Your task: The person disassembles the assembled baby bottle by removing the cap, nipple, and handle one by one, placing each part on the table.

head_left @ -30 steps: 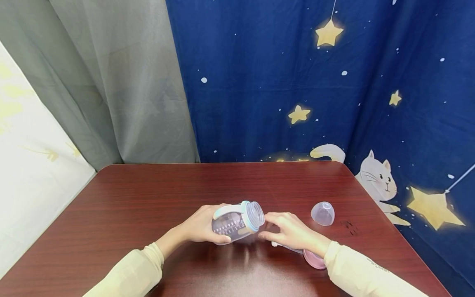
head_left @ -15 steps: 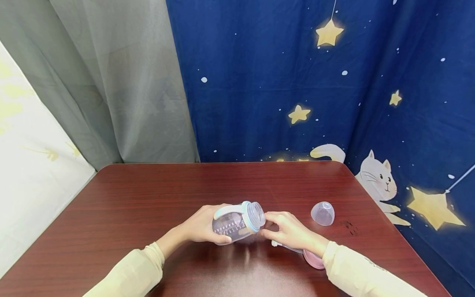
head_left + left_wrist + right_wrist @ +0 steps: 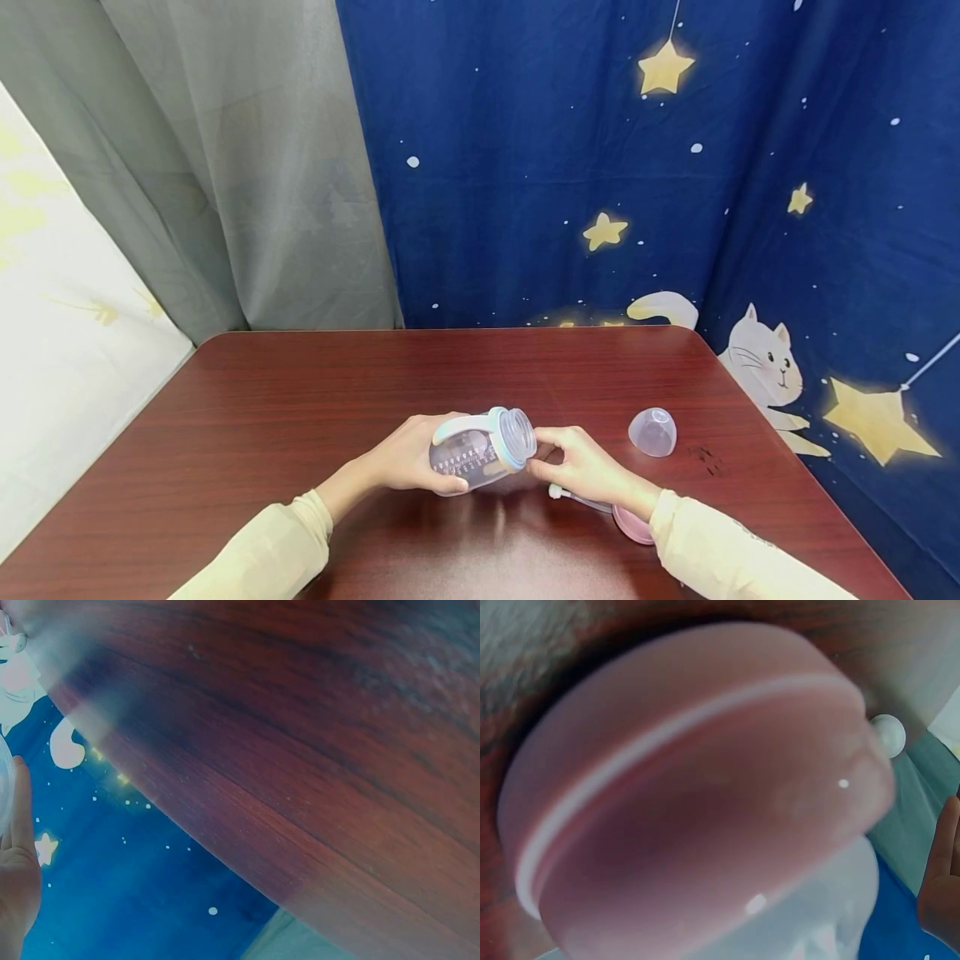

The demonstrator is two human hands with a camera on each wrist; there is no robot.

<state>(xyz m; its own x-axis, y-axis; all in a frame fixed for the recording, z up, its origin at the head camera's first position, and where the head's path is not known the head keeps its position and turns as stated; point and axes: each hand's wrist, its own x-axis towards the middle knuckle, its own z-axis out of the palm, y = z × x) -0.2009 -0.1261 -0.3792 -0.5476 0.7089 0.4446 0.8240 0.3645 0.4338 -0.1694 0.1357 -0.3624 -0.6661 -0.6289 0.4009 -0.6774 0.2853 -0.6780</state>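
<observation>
My left hand [image 3: 420, 454] grips a clear baby bottle [image 3: 461, 458] round its body, above the table. The bottle is tilted, its mouth toward the right, with a pale blue collar and a white handle on top. My right hand [image 3: 581, 462] has its bent fingers and thumb at the rim of the mouth; the fingertips are partly hidden. Below that forearm lies a pink bottle ring [image 3: 633, 525], partly covered by the sleeve. A thin straw [image 3: 588, 502] with a white end reaches left from it. The ring [image 3: 705, 772] fills much of the right wrist view.
A clear dome cap [image 3: 652, 432] stands on the dark red table [image 3: 337, 375], right of the right hand. Beside it the tabletop has a dark mark [image 3: 707, 458]. Grey and blue star-printed curtains [image 3: 525, 167] hang behind the far edge.
My right hand has edged left and its fingers and thumb have closed in on the bottle's mouth. The left hand and the bottle have hardly moved.
</observation>
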